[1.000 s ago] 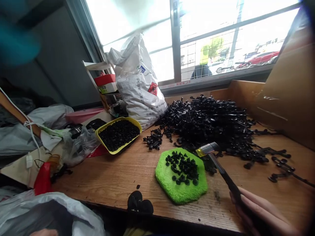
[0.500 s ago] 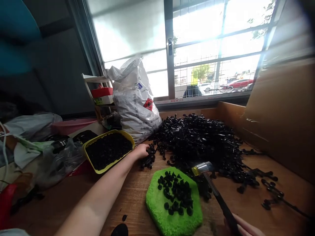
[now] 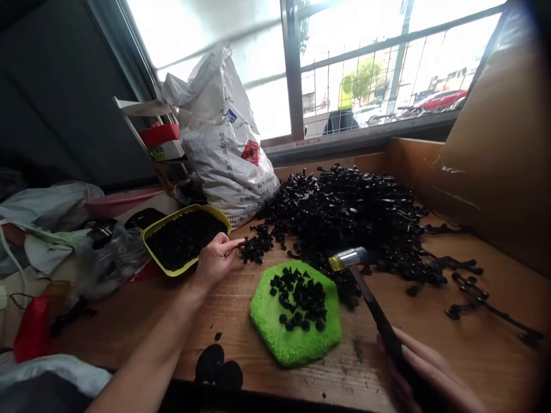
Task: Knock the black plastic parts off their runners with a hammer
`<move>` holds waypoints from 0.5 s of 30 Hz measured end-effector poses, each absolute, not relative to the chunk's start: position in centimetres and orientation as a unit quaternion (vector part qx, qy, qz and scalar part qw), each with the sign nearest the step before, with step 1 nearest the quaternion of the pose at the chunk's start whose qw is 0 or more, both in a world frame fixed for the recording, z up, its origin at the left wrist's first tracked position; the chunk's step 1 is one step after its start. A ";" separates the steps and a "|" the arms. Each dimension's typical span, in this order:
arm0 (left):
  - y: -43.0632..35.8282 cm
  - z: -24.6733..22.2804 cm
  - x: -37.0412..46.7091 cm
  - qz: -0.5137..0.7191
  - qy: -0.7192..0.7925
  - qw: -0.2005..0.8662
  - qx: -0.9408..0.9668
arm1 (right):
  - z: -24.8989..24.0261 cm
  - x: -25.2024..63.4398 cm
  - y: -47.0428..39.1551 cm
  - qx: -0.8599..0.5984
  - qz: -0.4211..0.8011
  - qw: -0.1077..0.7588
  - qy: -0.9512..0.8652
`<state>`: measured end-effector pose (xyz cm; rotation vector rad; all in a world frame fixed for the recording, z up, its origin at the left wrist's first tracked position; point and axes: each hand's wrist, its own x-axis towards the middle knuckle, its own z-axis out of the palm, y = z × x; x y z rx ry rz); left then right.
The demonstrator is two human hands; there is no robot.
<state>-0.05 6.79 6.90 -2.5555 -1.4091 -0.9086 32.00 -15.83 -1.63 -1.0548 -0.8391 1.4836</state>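
My left hand [image 3: 216, 259] is over the wooden table beside the yellow tray [image 3: 174, 272], index finger stretched toward a small cluster of black rubber pieces [image 3: 256, 243]; whether its other fingers pinch anything is hidden. My right hand [image 3: 424, 364] is wrapped round the dark handle of a hammer [image 3: 350, 259], whose head, metallic with a yellow face, is raised right of the green hexagonal pad [image 3: 279, 347]. Many small black pieces [image 3: 316, 295] lie on the pad. Black granular pieces fill the tray. A large heap of black strips [image 3: 348, 218] lies behind the hammer.
A white printed sack [image 3: 230, 149] stands behind the tray. Cardboard [image 3: 495, 155] rises at the right. Plastic bags [image 3: 114, 264] and a red object [image 3: 33, 330] lie at the left. Flat black discs [image 3: 217, 367] sit at the front edge. A person is outside the window.
The view has tilted down. My left hand has drawn back from the small cluster toward the tray, its index finger now visible. My right hand still holds the hammer.
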 end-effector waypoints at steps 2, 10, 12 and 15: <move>3.2 5.9 -0.6 -0.280 -0.469 0.023 -0.837 | -1.5 32.0 -15.9 -0.448 0.616 0.530 -0.373; -2.7 1.2 -1.8 -0.297 -0.492 -0.224 -0.787 | -1.2 31.8 -15.9 -0.459 0.604 0.516 -0.397; -2.6 1.0 -1.8 -0.301 -0.486 -0.303 -0.763 | -1.3 31.7 -15.9 -0.462 0.600 0.516 -0.400; -2.5 1.2 -1.7 -0.297 -0.456 -0.433 -0.719 | -1.5 31.7 -15.9 -0.467 0.594 0.519 -0.399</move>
